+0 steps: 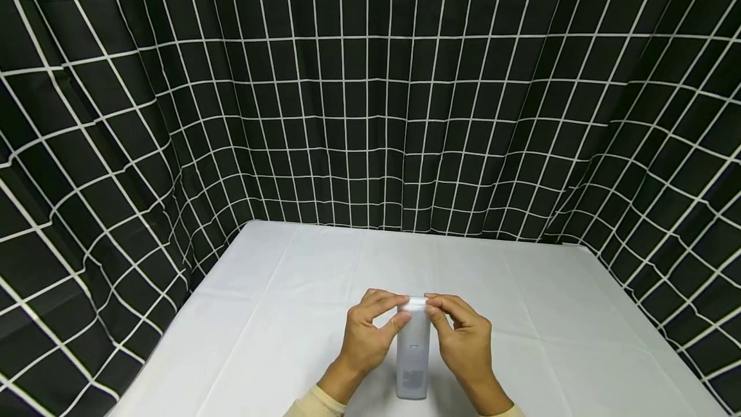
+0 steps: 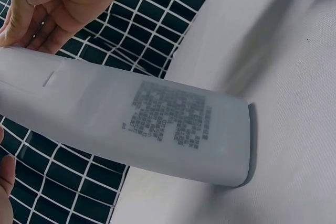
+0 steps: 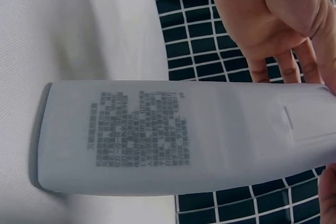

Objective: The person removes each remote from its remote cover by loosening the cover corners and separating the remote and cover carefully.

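Note:
A pale grey-white remote control (image 1: 413, 362) is upright with its back toward me. Dark printed text (image 2: 170, 114) covers its lower part, and a small slit (image 3: 288, 117) marks the back higher up. My left hand (image 1: 370, 333) pinches the top end from the left between thumb and fingers. On the opposite side, my right hand (image 1: 467, 340) pinches the same end in the same manner. Both wrist views show the lower end right at the white cloth. The front of the remote control is hidden.
A white cloth with fold creases covers the table (image 1: 278, 314). Black curtains (image 1: 382, 95) with a white grid hang behind it and along both sides. Light sleeves (image 1: 317, 403) show at the wrists.

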The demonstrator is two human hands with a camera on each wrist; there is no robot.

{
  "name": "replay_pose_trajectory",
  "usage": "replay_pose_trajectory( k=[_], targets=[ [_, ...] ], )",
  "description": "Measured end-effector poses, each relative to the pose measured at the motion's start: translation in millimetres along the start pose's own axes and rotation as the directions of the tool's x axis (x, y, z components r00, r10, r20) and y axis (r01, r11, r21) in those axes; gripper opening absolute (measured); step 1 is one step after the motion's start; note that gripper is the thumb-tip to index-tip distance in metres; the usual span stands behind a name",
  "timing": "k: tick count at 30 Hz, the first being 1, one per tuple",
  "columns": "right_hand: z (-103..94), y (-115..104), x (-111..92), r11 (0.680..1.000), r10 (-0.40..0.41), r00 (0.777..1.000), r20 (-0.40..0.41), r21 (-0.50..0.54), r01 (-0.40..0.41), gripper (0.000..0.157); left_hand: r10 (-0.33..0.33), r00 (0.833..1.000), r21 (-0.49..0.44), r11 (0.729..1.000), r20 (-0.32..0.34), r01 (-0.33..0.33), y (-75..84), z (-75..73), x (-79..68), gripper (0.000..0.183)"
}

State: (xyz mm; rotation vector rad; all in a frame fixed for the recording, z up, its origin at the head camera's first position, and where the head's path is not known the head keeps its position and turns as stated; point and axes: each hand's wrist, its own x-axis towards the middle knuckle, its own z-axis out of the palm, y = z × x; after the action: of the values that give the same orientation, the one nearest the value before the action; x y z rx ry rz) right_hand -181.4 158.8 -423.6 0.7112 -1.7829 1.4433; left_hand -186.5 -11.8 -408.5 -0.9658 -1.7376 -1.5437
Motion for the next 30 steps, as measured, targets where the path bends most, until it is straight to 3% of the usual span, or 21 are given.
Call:
replay_pose_trajectory(
  k=[5,12,19,26,30],
  targets=[
    [-2.2,1.5,2.8,0.997,0.005,1.0,0.014,0.076,-0.006,0.021,0.004,1.0,0.002,1.0,-0.008,-0.004,-1.3,2.0,2.0,0.025],
    [-1.2,2.4,5.1,0.984,-0.077,0.997,0.019,0.16,0.073,0.033,0.036,0.999,0.029,0.999,-0.025,-0.035,1.7,1.8,6.6,0.026],
    [-1.8,3.9,1.9,0.983,-0.09,0.995,0.033,0.164,0.083,0.036,0.026,0.999,0.039,0.999,-0.028,-0.025,3.3,1.6,6.3,0.026],
    [-2.9,6.7,-2.3,0.988,-0.039,0.998,0.057,0.15,0.03,0.037,0.015,0.999,0.035,0.999,-0.036,-0.014,2.3,3.7,6.0,0.026],
    [-2.0,12.1,-4.5,0.989,-0.062,0.997,0.048,0.138,0.055,0.041,-0.003,0.999,0.028,1.0,-0.036,0.004,1.8,5.6,6.6,0.026]
  ],
)
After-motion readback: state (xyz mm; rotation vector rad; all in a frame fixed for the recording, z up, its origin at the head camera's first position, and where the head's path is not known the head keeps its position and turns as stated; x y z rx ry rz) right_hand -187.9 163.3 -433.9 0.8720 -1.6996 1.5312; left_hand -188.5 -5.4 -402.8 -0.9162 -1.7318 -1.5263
